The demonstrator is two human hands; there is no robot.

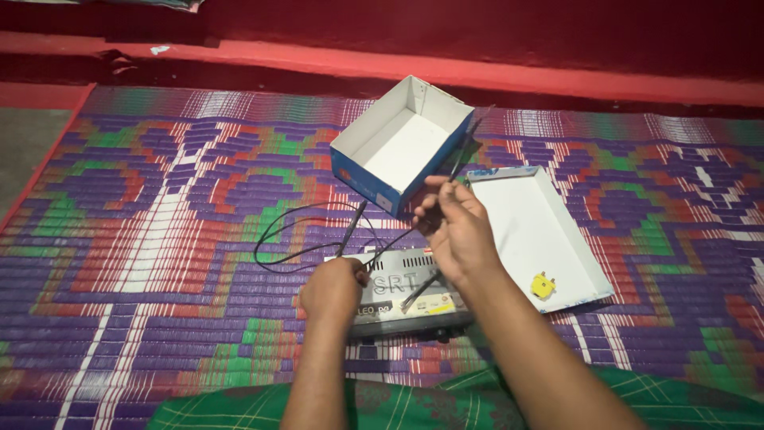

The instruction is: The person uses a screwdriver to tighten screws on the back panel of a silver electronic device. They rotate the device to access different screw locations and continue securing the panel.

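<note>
A small silver-grey electronic box (402,291) with a black front lies on the woven mat in front of me. My left hand (334,288) is closed around a thin black probe whose tip points up toward the blue box. My right hand (455,227) pinches a second thin black probe (460,159) above the device. A black cable (290,239) loops on the mat to the left of the device and runs to the probes.
An open blue cardboard box (398,147) with white inside stands tilted behind the device. Its flat white lid (533,231) lies to the right with a small yellow part (543,285) in it. A colourful woven mat (159,239) covers the floor; red step behind.
</note>
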